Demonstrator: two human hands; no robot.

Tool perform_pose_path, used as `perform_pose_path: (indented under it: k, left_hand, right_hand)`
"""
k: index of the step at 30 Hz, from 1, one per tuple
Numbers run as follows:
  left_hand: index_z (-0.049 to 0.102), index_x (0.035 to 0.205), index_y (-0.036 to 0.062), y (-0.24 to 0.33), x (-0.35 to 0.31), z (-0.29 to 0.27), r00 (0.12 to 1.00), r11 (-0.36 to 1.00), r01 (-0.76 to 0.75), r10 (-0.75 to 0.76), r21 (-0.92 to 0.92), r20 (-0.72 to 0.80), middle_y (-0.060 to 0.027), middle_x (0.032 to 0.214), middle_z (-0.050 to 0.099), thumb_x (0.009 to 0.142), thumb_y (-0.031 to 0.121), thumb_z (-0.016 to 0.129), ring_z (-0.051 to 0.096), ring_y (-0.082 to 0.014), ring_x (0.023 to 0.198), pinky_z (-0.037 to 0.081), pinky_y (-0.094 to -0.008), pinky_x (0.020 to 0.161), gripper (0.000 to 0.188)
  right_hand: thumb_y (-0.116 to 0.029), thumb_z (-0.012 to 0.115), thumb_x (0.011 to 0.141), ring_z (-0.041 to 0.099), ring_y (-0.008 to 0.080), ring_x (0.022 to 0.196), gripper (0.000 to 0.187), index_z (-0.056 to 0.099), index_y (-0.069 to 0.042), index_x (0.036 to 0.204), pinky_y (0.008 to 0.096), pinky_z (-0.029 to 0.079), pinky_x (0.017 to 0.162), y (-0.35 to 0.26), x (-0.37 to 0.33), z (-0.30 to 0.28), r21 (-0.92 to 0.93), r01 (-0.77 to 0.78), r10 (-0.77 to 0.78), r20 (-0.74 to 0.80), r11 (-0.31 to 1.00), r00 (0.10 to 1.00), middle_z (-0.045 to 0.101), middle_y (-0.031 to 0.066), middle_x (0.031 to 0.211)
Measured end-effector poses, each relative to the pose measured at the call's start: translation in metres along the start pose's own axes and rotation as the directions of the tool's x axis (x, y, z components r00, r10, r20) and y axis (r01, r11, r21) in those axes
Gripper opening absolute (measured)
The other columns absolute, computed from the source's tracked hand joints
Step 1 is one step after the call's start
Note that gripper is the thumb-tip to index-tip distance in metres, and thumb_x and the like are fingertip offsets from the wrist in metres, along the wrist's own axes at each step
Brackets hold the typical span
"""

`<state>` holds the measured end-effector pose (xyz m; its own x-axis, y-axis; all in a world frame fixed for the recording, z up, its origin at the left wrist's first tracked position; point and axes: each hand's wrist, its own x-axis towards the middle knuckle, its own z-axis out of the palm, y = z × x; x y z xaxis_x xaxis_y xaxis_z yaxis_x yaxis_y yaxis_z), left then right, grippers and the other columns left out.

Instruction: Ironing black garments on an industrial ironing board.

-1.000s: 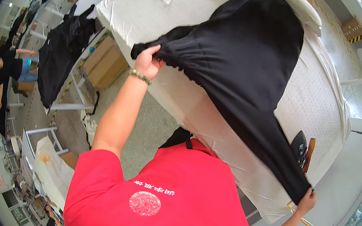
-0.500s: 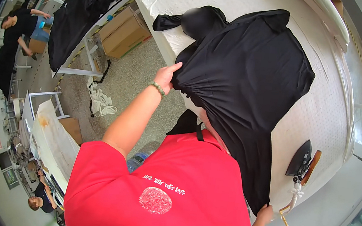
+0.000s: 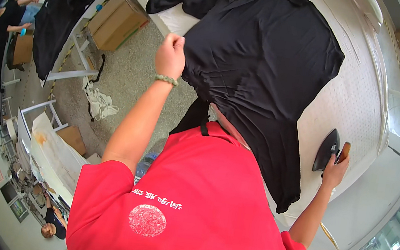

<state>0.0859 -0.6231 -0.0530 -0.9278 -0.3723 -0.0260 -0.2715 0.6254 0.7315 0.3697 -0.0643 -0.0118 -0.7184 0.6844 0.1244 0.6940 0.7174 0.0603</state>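
Observation:
A black long-sleeved garment [image 3: 269,58] lies spread over the white padded ironing table [image 3: 361,90], one sleeve hanging toward me over the near edge. At its left edge my left hand [image 3: 171,58] is closed on the cloth, a beaded bracelet round the wrist. Over on the right, my right hand [image 3: 336,172] grips the brown handle of a dark iron [image 3: 327,149]. The iron rests on the table cover, apart from the garment. Its soleplate is hidden beneath it.
Cardboard boxes [image 3: 117,20] stand on the floor left of the table. More black garments [image 3: 65,13] hang over a rack farther left. Another person [image 3: 15,14] works there, and one more person [image 3: 53,222] is at lower left. A yellowish hose [image 3: 336,244] runs at lower right.
My right hand has let go of the sleeve end and taken hold of the iron's handle. My left hand still holds the garment's left edge. The whole view has shifted slightly.

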Motion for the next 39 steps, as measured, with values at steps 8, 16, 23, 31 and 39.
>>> perform_pose_path:
  k: [8,16,23,31,39]
  left_hand:
    - [0.067,0.09,-0.0003,-0.01,0.004,0.014,0.937,0.813,0.334,-0.231,-0.477,0.262,0.0015,0.079,0.064,0.101,0.032,0.066,0.055,-0.0088,0.077,0.046,-0.0298,0.07,0.034]
    - [0.07,0.096,0.0002,-0.014,0.005,-0.009,0.984,0.658,0.166,-0.058,-0.735,0.17,0.0063,0.082,0.062,0.1,0.025,0.07,0.048,-0.0033,0.075,0.04,-0.0208,0.067,0.025]
    - [0.071,0.101,0.0008,-0.02,0.0,-0.016,0.969,0.611,0.244,-0.121,-0.753,0.216,0.0058,0.086,0.064,0.1,0.02,0.069,0.05,-0.0021,0.077,0.041,-0.0197,0.07,0.019]
    - [0.071,0.104,0.0007,-0.009,0.012,-0.029,0.963,0.535,0.269,-0.132,-0.801,0.235,0.005,0.09,0.065,0.1,0.016,0.068,0.052,-0.0025,0.08,0.042,-0.0193,0.074,0.016]
    - [0.071,0.105,0.001,0.004,0.019,-0.046,0.959,0.464,0.282,-0.118,-0.84,0.257,0.0038,0.093,0.067,0.1,0.016,0.069,0.056,-0.0031,0.083,0.045,-0.0191,0.077,0.016]
  right_hand:
    - [-0.027,0.072,0.093,0.066,0.023,0.079,0.035,0.065,0.0,0.115,0.0407,0.052,0.071,-0.048,0.031,-0.042,0.18,-0.423,0.215,0.652,0.888,0.727,0.067,0.0108,0.083]
    - [-0.028,0.071,0.093,0.071,0.0405,0.097,0.036,0.066,-0.003,0.118,0.0464,0.054,0.082,-0.309,-0.042,-0.084,0.396,0.178,-0.375,0.503,0.901,0.779,0.073,0.0229,0.103]
    - [-0.029,0.069,0.091,0.068,0.0443,0.097,0.035,0.068,-0.003,0.113,0.0476,0.053,0.083,-0.493,-0.047,-0.09,0.647,0.273,-0.635,0.429,0.712,0.642,0.072,0.0254,0.096]
    - [-0.024,0.068,0.089,0.067,0.0455,0.092,0.031,0.067,-0.003,0.112,0.0487,0.054,0.082,-0.449,-0.052,-0.094,0.532,0.42,-0.675,0.53,0.736,0.513,0.071,0.0256,0.093]
    - [-0.021,0.069,0.086,0.069,0.0449,0.094,0.042,0.065,-0.004,0.125,0.0497,0.054,0.084,-0.33,-0.035,-0.101,0.216,0.445,-0.434,0.765,0.869,0.476,0.072,0.0258,0.095]
